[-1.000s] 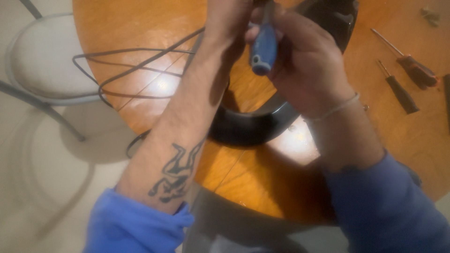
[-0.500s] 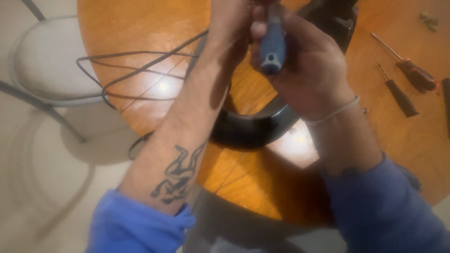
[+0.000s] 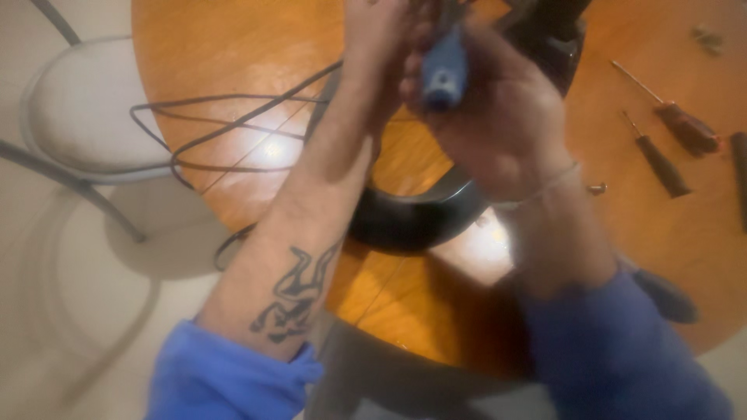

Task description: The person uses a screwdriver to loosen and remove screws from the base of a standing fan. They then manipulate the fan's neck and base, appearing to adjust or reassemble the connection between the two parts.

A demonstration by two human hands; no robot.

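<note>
Blue-handled tool (image 3: pixel 445 68) in right hand (image 3: pixel 498 117); 2 screwdrivers (image 3: pixel 661 163) on table (image 3: pixel 233 47).

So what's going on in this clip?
A person at a round wooden table grips a blue-handled tool in the right hand. The left hand is raised beside it, partly out of frame. Below them sits a black curved object. A dark cable loops to the left; two screwdrivers lie to the right.

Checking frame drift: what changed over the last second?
Both hands crept up toward the frame top; the right hand still grips the blue-handled tool, the left hand stays at its tip. Black cable, black round object and screwdrivers on the table unchanged.
</note>
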